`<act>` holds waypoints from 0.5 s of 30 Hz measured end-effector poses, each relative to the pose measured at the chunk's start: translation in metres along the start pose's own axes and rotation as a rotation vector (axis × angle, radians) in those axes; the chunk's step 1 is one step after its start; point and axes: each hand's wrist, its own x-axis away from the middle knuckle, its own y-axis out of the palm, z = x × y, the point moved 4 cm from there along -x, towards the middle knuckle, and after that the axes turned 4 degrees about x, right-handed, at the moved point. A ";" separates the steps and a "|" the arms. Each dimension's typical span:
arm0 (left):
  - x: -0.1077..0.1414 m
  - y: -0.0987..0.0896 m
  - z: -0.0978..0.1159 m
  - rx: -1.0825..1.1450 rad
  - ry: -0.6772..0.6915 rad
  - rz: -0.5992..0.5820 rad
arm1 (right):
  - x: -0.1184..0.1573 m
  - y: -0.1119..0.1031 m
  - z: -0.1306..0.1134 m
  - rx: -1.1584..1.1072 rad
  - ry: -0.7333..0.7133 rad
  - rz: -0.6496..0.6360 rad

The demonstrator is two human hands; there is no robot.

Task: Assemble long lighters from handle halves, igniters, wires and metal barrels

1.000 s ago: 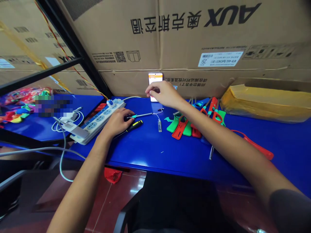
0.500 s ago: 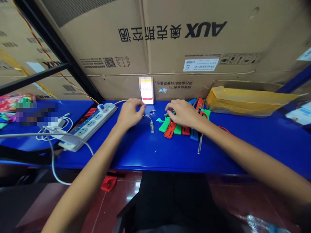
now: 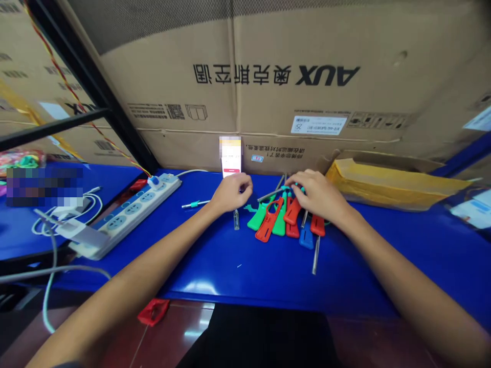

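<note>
My left hand is over the blue table in front of an upright lit phone, its fingers curled together; what they hold, if anything, is hidden. Just below it lies a small clear piece. My right hand has its fingers bent down over a pile of coloured plastic handles, at a red handle; its fingertips are partly lost among the parts. In the pile are a green handle, a larger red handle and a blue handle. A metal rod sticks out toward the table's front edge.
A white power strip with cables lies at the left. Behind the table stands a large cardboard box. An open yellow-taped box sits at the right, and a thin rod with a teal part lies left of my left hand.
My left hand has moved right, toward the pile, and a thin rod with a teal part now shows left of it. My right hand has shifted right over the handles. The view has tilted up.
</note>
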 end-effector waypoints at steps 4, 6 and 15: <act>0.012 -0.010 0.007 -0.130 0.024 -0.115 | 0.012 0.007 -0.009 0.009 -0.061 -0.047; 0.015 -0.011 0.016 -0.172 0.018 -0.213 | 0.021 0.012 -0.020 -0.056 -0.138 -0.075; 0.025 0.010 0.066 -0.289 0.024 -0.528 | 0.037 0.026 -0.030 -0.148 -0.237 -0.280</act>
